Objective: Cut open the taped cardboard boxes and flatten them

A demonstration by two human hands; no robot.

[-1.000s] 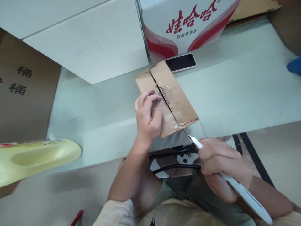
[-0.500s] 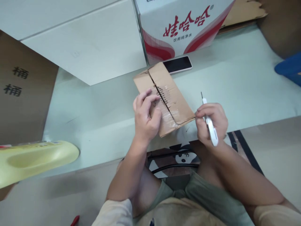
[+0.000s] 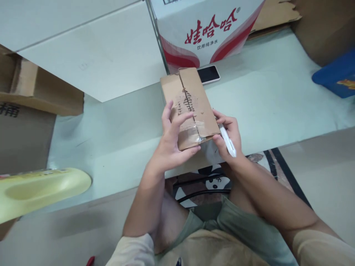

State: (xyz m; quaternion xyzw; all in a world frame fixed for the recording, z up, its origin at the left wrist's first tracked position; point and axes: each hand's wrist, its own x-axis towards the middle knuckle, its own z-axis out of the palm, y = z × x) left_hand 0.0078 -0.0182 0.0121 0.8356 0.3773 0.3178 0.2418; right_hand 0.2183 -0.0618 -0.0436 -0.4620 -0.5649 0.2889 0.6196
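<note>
A small brown cardboard parcel [image 3: 194, 99] with a slit taped seam sits near the front edge of the pale green table [image 3: 277, 99]. My left hand [image 3: 173, 142] grips the parcel's near left corner, fingers over its top and thumb under the front edge. On the other side, my right hand [image 3: 229, 135] touches the near right edge of the parcel. This hand is closed around a white craft knife [image 3: 227, 141]. The knife's tip is hidden behind the parcel.
A black phone [image 3: 208, 74] lies just behind the parcel, in front of a white and red printed carton [image 3: 205, 33]. A large white box [image 3: 91, 55] and brown cartons [image 3: 30, 92] stand at left. A yellow plastic object [image 3: 41, 188] lies front left, a blue tray [image 3: 337, 75] far right.
My right hand came up from my lap with the knife to the parcel's right edge. My left hand slid to the near corner, and the parcel turned more upright.
</note>
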